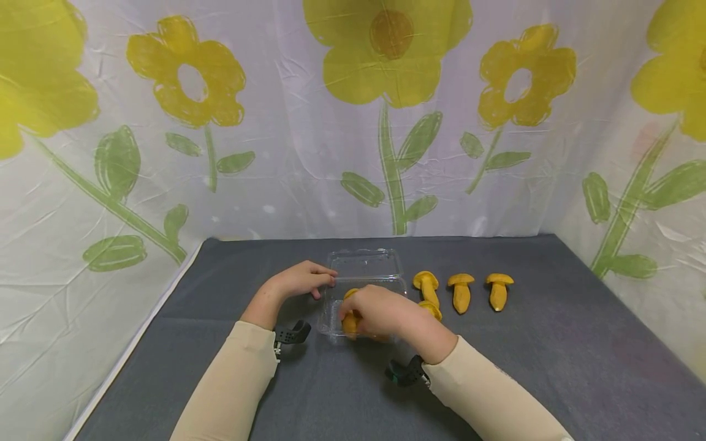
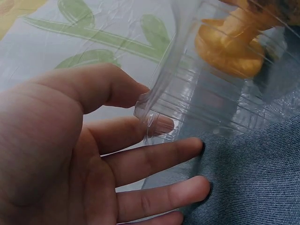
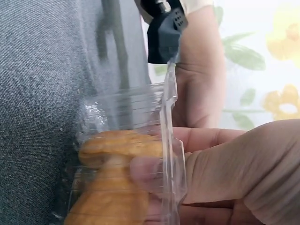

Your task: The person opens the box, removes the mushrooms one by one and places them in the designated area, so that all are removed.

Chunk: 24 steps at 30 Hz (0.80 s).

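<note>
A clear plastic clamshell box [image 1: 325,327] lies with its lid [image 1: 366,264] tipped back. At its left rim my left hand [image 1: 304,279] pinches the edge between thumb and index finger, the other fingers [image 2: 159,159] extended below. Inside the box, my right hand [image 1: 380,309] grips a yellow mushroom [image 3: 110,187], its thumb pressing on the stem just under the cap; the fingers behind are partly hidden. Through the left wrist view, a yellow mushroom cap [image 2: 229,51] shows behind the box's ribbed wall.
Several more yellow mushrooms lie to the right of the box: one [image 1: 432,310] close by my right forearm, others [image 1: 461,293] in a row. A dark grey cloth [image 1: 551,367] covers the table. Flower-printed curtains [image 1: 287,153] hang behind and at both sides.
</note>
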Each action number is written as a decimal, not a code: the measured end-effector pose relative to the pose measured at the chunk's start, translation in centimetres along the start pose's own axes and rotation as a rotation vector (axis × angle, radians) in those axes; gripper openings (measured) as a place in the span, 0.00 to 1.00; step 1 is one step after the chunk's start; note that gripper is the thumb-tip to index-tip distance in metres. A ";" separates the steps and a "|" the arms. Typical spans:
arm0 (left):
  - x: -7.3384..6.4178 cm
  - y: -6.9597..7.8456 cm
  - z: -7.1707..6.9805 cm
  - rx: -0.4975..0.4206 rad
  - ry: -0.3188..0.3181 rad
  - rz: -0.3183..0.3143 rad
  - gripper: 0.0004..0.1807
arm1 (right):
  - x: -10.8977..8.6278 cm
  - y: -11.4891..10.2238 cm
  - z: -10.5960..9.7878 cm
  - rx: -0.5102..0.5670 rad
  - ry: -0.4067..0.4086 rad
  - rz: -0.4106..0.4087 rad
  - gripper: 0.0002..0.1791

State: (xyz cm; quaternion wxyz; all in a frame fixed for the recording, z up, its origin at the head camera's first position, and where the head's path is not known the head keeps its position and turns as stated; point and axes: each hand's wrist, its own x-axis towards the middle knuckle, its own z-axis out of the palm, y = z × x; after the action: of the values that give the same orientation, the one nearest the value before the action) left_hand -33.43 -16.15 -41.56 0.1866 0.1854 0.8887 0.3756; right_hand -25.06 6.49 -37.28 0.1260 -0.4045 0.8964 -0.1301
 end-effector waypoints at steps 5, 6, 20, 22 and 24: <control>0.0 -0.1 0.0 -0.009 0.003 -0.005 0.22 | 0.2 -0.2 0.1 -0.019 0.010 0.013 0.20; 0.0 0.0 0.0 -0.010 0.004 -0.007 0.22 | 0.1 -0.2 0.0 -0.018 0.010 0.015 0.21; 0.0 0.0 0.0 -0.010 0.007 -0.019 0.22 | -0.4 0.0 -0.6 -0.001 0.048 0.022 0.19; 0.0 0.0 0.0 -0.010 0.007 -0.016 0.22 | -0.6 0.1 -0.9 0.021 0.061 0.033 0.20; 0.0 0.0 -0.1 -0.013 0.006 -0.015 0.22 | -0.9 0.2 -1.2 0.051 0.071 0.050 0.19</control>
State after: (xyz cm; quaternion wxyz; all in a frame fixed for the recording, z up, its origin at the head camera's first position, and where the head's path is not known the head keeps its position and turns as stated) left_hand -33.46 -16.21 -41.53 0.1881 0.1765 0.8881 0.3805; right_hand -25.02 7.42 -36.09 0.1076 -0.3739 0.9065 -0.1638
